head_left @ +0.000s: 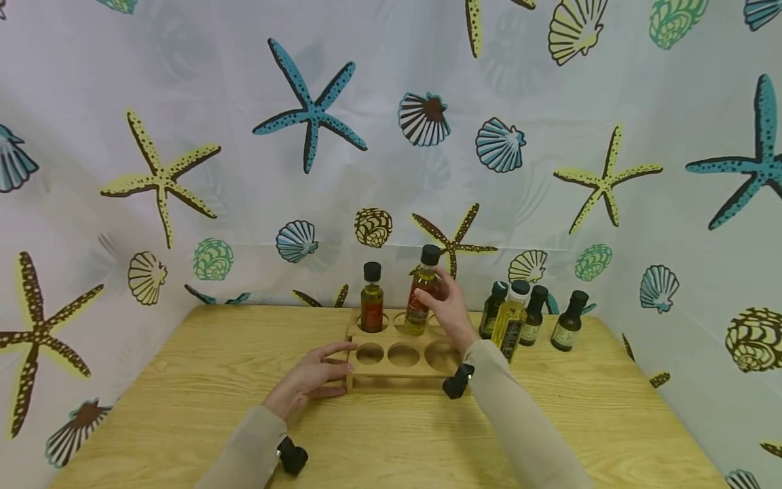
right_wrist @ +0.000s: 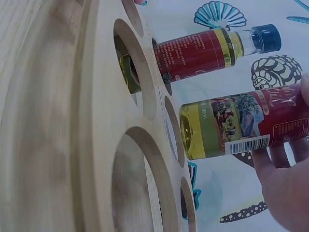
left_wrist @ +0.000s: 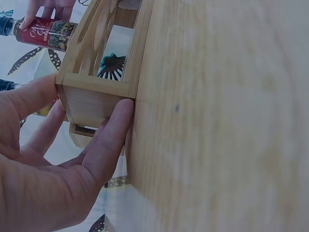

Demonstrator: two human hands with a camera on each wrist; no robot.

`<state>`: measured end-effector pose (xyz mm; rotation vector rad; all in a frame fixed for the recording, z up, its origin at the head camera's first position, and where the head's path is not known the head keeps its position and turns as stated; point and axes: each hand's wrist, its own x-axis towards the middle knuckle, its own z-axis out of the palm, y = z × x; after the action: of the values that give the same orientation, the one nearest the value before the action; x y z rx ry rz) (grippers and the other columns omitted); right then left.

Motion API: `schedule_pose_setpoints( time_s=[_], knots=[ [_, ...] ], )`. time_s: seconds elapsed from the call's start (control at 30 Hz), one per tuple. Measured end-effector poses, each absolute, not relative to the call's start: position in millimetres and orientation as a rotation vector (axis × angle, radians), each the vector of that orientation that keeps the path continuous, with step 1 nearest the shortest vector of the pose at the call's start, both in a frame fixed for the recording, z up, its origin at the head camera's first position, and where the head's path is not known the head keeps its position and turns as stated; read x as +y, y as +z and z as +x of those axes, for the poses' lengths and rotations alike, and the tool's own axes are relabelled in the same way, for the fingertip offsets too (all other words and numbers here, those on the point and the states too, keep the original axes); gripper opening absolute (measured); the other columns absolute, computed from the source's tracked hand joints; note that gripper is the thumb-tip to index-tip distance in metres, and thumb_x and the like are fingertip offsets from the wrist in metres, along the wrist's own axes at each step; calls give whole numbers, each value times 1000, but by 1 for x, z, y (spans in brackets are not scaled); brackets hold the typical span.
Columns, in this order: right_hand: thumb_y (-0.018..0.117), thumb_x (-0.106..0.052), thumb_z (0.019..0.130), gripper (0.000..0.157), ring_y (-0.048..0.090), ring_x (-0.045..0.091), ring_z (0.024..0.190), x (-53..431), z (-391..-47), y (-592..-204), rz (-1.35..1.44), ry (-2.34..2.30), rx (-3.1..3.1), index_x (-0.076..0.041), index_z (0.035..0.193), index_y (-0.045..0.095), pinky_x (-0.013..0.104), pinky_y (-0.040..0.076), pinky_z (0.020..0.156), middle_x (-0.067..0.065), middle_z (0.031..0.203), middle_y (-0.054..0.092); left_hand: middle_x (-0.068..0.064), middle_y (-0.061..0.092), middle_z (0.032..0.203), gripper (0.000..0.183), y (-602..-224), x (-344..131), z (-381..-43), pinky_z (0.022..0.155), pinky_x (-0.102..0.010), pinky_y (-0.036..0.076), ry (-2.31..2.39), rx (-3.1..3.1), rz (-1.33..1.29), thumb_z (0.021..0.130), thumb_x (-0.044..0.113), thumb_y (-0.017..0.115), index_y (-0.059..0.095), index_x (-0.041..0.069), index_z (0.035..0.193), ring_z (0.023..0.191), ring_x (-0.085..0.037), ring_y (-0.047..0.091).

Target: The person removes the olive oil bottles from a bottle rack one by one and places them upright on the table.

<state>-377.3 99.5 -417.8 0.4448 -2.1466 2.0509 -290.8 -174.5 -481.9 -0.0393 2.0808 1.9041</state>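
My right hand grips a red-labelled bottle of oil with a black cap. In the right wrist view, the base of that oil bottle is right at a back-row hole of the wooden bottle rack. A second red-labelled bottle stands in the back-left hole of the rack. At the rack's left end, my left hand rests its fingers on the side panel. The left wrist view shows these fingers spread along the panel, one near the table.
To the right of the rack stand a yellow oil bottle and several small dark bottles, one farther right. The rack's front row has bare holes. A printed curtain hangs behind the wooden table.
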Motion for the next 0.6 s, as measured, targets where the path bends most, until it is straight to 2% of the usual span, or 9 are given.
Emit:
schedule_pose_setpoints(
  time_s=[0.13, 0.37, 0.6],
  knots=[
    [68, -15, 94, 53, 59, 28, 111, 104, -375, -418, 473, 2068, -2129, -20, 143, 48, 44, 50, 95, 17, 132, 59, -20, 44, 144, 52, -482, -174, -291, 85, -45, 58, 1890, 2076, -40, 95, 19, 66, 51, 25, 144, 119, -28, 56],
    [67, -16, 95, 51, 57, 23, 112, 109, -367, -419, 497, 2078, -2125, -22, 143, 48, 37, 49, 91, 14, 133, 59, -21, 47, 142, 50, -484, -173, -290, 84, -47, 58, 1925, 2054, -43, 95, 15, 65, 53, 23, 143, 115, -27, 59],
    [67, -15, 95, 55, 55, 27, 119, 118, -359, -417, 447, 2129, -2091, -25, 145, 46, 45, 46, 100, 16, 134, 57, -21, 48, 141, 50, -480, -173, -290, 84, -49, 58, 1924, 2066, -32, 96, 15, 64, 51, 23, 144, 114, -28, 60]
  ],
)
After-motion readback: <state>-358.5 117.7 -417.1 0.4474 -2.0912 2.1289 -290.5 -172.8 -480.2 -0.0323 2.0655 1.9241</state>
